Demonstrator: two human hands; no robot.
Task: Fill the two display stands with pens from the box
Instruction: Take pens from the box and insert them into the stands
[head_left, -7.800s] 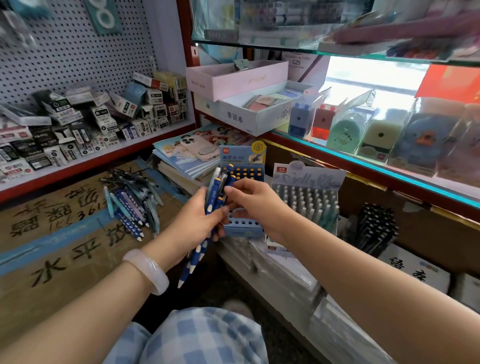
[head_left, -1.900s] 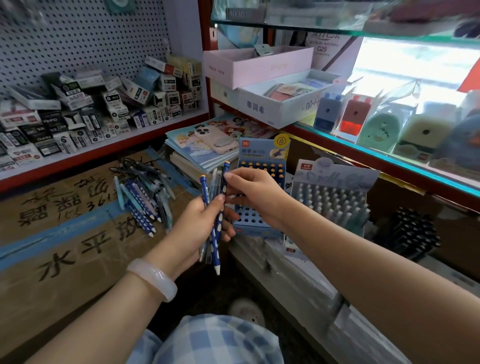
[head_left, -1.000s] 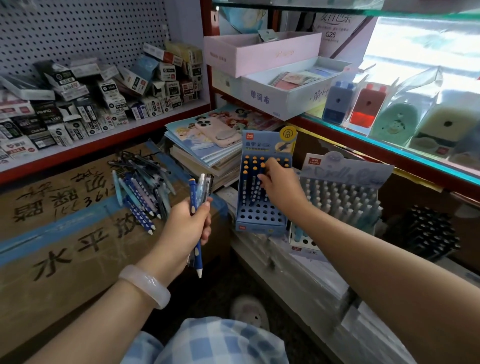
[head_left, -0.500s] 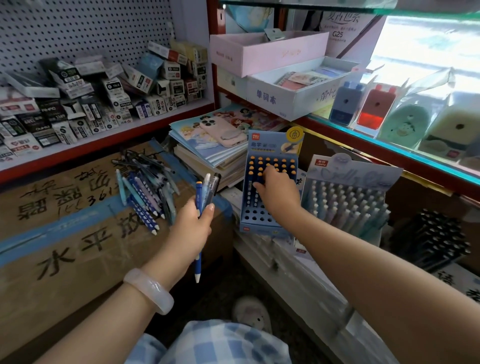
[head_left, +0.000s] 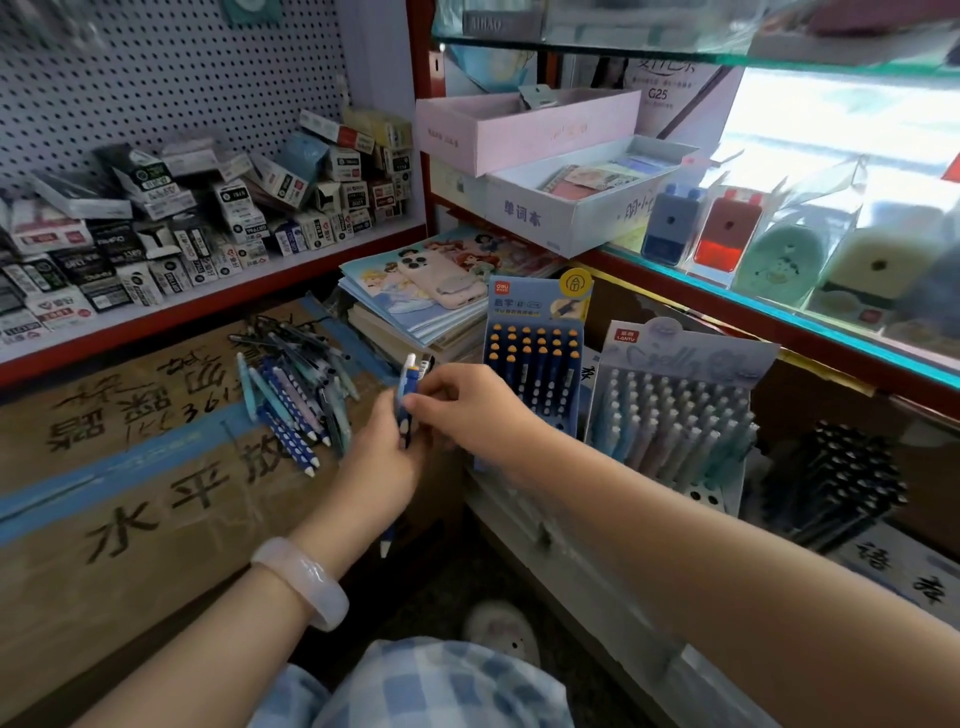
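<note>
Gripping a few pens, the left hand holds them upright (tips down); right hand pinches one.

"G25" on the white carton, "单词本" on the white tray box, "LANTU" on the pale display stand, "水平放" on the cardboard box

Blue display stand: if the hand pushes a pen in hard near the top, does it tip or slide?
The blue display stand looks like thin printed card, standing tall and tilted back, so it is probably light and could tip backward. Its many seated pens likely add some weight and steadiness. Its base is hidden behind the right hand, so sliding can't be judged.
</note>
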